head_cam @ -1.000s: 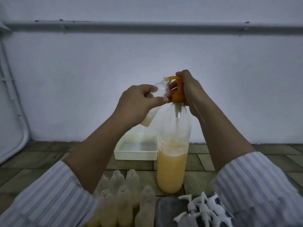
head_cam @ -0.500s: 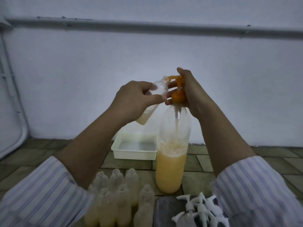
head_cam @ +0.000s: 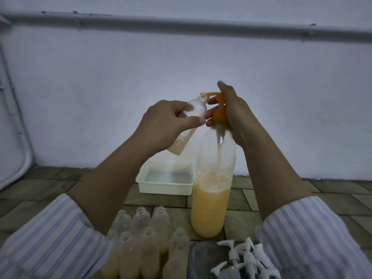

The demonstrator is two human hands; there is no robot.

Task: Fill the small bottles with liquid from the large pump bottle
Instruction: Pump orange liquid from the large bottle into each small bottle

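A large clear bottle (head_cam: 210, 200), about half full of orange liquid, stands on the tiled floor with an orange pump head (head_cam: 219, 111) on top. My right hand (head_cam: 234, 113) wraps round the pump head from the right, with its forefinger raised above it. My left hand (head_cam: 165, 123) grips a small clear bottle (head_cam: 196, 109), tilted with its open neck at the pump's spout. A little yellowish liquid sits in its lower end.
Several small open bottles (head_cam: 145, 244) with yellowish liquid stand in front of me at the lower middle. A heap of white pump caps (head_cam: 245, 258) lies at the lower right. A white rectangular tub (head_cam: 167, 183) sits behind the large bottle near the white wall.
The pump head has risen and my right forefinger has lifted off its top. The small bottle stays at the spout, and the liquid in its lower end has grown slightly.
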